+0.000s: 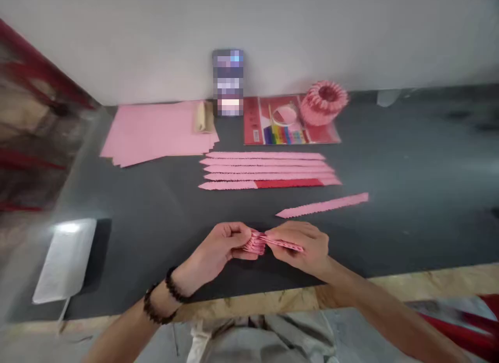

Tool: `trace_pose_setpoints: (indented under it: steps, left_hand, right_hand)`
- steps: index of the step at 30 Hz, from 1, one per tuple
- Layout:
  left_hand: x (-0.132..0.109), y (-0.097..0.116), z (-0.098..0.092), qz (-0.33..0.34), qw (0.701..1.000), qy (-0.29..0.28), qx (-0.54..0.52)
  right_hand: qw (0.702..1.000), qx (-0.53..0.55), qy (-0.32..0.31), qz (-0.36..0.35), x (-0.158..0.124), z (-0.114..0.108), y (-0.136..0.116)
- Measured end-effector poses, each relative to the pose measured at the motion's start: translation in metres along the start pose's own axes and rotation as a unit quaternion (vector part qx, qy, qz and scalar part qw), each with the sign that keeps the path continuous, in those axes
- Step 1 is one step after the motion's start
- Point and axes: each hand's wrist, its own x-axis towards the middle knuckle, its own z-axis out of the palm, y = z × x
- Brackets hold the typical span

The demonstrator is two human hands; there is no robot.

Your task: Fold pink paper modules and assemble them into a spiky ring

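Note:
Near the table's front edge, my left hand (pixel 222 246) is closed on a small bundle of folded pink paper (pixel 256 243), pinched between thumb and fingers. My right hand (pixel 302 246) is also closed, gripping a narrow folded pink paper strip (pixel 286 244) that meets the bundle's right side. Whether strip and bundle are joined I cannot tell. Just beyond my right hand lies a loose pink paper strip (pixel 323 206) with one pointed end. Farther back, several pink pointed strips (pixel 265 169) lie in parallel rows; the nearest carries a red section.
Pink paper sheets (pixel 152 131) lie at the back left, under a small beige object (pixel 201 117). A phone (pixel 228 82) leans on the wall. Right of it, a ring-shaped folded-paper piece (pixel 323 103) sits on a red packet (pixel 253 126). A white lamp-like panel (pixel 65 261) is at left.

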Motion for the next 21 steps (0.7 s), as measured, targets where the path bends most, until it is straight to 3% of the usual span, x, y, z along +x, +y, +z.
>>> trace_pose_setpoints:
  steps: [10, 14, 21]
  left_hand:
    - [-0.0025, -0.0014, 0.0048, 0.038, 0.997, 0.051, 0.052]
    - [-0.0020, -0.0010, 0.0056, 0.048, 0.997, 0.060, 0.031]
    - [-0.0015, -0.0043, 0.0075, 0.103, 0.985, 0.119, 0.068]
  right_hand:
    - [0.998, 0.005, -0.068, 0.003, -0.0041, -0.0033, 0.0033]
    - [0.998, -0.025, -0.031, 0.039, -0.0039, -0.0041, 0.0027]
    - [0.993, -0.114, -0.004, -0.022, -0.0036, -0.0018, 0.0070]
